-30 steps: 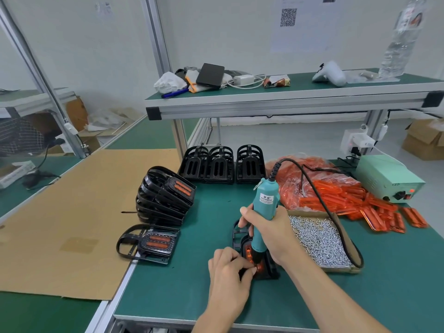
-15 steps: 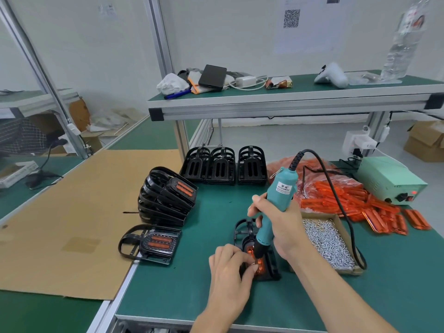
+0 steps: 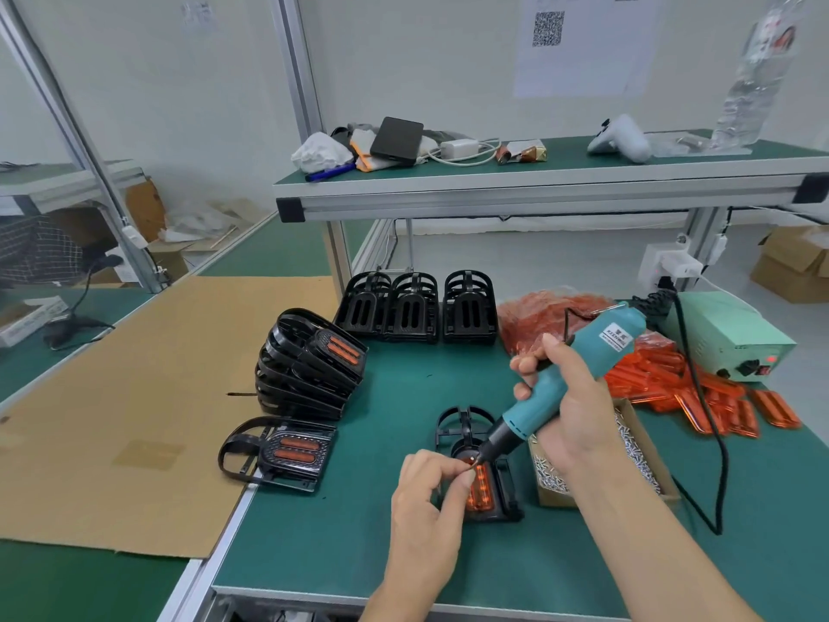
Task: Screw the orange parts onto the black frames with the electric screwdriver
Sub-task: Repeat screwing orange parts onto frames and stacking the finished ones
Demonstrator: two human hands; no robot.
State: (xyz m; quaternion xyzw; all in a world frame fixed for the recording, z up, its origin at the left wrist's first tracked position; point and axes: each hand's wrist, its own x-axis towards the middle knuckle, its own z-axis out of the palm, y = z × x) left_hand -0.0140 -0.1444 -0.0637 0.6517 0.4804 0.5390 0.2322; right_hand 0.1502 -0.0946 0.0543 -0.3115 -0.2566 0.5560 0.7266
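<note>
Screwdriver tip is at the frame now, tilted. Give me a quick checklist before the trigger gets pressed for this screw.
1. Grip on the electric screwdriver: right hand wraps the barrel. Ok.
2. Tool angle: it leans up to the right, not upright over the frame. Not ok.
3. Screw on the bit: left hand pinches something small at the tip; too small to identify. Cannot tell.
4. Orange part seated in the black frame: it lies inside the frame's flat section. Ok.
5. Frame held steady: no hand presses on it. Cannot tell.
6. Screw supply: box of screws sits right of the frame. Ok.
</note>
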